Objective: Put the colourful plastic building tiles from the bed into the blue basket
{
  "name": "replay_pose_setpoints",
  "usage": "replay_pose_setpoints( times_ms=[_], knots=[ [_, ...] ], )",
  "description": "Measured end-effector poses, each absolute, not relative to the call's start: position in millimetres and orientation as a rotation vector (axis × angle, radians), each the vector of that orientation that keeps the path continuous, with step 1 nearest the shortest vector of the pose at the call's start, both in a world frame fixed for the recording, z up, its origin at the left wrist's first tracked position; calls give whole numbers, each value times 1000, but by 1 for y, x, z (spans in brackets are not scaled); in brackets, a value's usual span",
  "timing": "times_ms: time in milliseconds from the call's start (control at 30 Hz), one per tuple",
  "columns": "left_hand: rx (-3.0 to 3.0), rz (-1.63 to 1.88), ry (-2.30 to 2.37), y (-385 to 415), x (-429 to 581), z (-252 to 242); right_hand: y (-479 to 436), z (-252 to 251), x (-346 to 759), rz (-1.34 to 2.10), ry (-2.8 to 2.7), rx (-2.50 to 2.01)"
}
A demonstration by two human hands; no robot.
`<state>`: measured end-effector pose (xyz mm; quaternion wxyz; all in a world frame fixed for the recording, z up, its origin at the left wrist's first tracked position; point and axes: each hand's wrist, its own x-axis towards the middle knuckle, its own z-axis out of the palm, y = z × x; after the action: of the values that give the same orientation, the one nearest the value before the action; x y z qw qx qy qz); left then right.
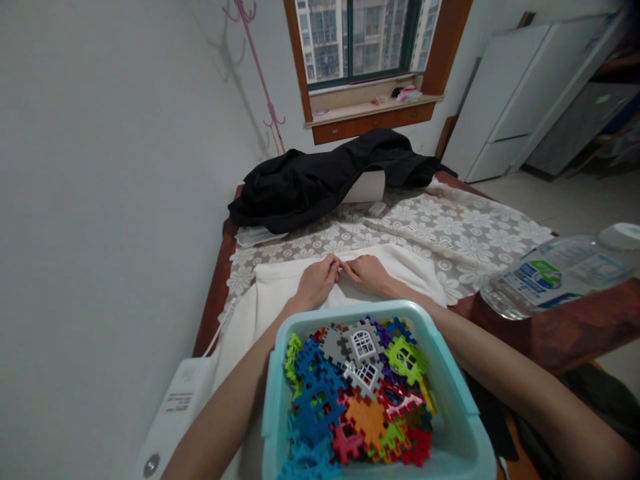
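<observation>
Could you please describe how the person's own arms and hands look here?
The left arm and right arm are slim, with no sleeves in view. The left hand and right hand are ungloved; no watch or bracelet shows. Rings: too small to tell.

The tub [345,309] is showing smooth plastic with a soft sheen, the interlocking pieces [367,420] are gleaming as glossy plastic, the bottle [555,277] is shining as clear, slick plastic, the white cloth [270,293] and black cloth [320,180] are looking matt, and the table edge [550,327] is resembling polished wood.
</observation>
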<state>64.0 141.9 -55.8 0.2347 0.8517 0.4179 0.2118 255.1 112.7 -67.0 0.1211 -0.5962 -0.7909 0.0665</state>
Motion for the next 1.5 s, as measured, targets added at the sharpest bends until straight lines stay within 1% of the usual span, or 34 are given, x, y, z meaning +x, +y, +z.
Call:
replay_pose_setpoints(
  times_ms=[1500],
  knots=[
    [2288, 623, 1071, 147, 62, -61, 110, -65, 257, 193, -2331, -1725]
  ],
)
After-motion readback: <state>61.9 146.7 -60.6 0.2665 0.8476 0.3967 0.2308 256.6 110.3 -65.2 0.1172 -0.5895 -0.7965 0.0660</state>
